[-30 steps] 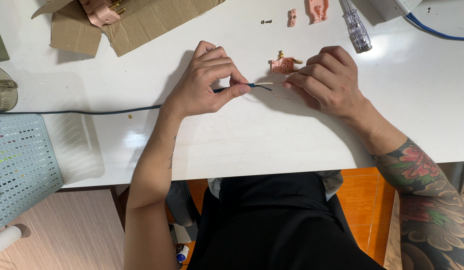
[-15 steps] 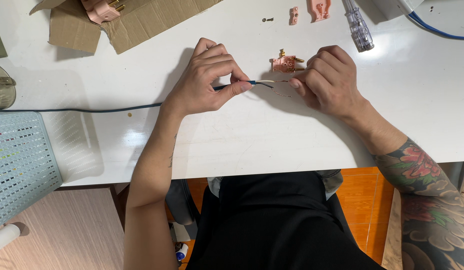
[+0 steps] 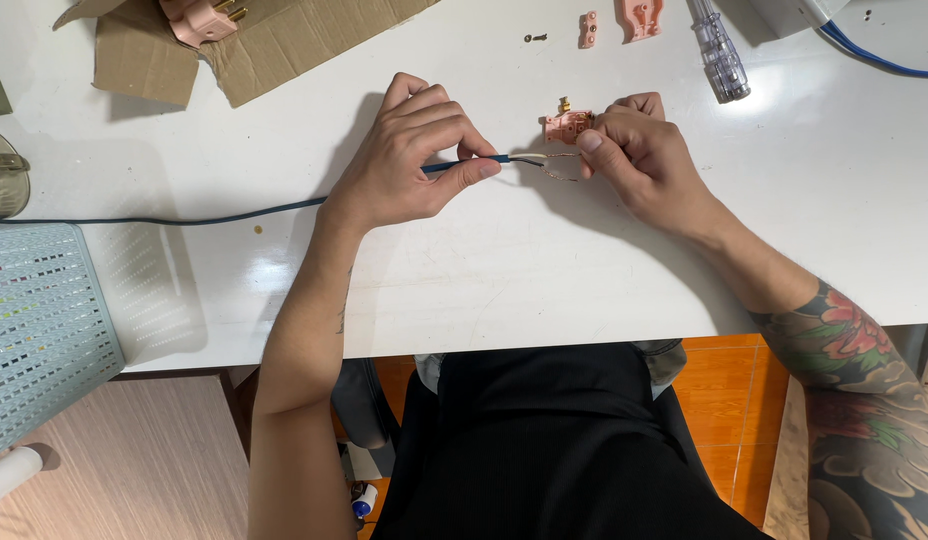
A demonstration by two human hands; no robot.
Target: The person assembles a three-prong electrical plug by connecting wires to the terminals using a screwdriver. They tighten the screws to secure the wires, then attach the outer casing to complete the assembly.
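Observation:
My left hand [image 3: 416,152] pinches the end of a dark blue cable [image 3: 234,214] that runs left across the white table [image 3: 484,260]. Two bare copper wire ends [image 3: 550,165] stick out of the cable between my hands. My right hand [image 3: 639,160] grips those wire tips between thumb and fingers. A pink plug body [image 3: 566,124] with brass parts lies right behind my right hand's fingers.
Torn cardboard [image 3: 274,45] with a pink plug [image 3: 199,18] on it lies at the back left. Small pink plug parts [image 3: 588,28], a screw [image 3: 535,38] and a clear-handled screwdriver [image 3: 720,60] sit at the back. A grey perforated basket [image 3: 39,330] stands at the left edge.
My right hand has moved up and left toward the pink plug body, and the copper wire ends now show more clearly between my hands. My left hand has stayed in place.

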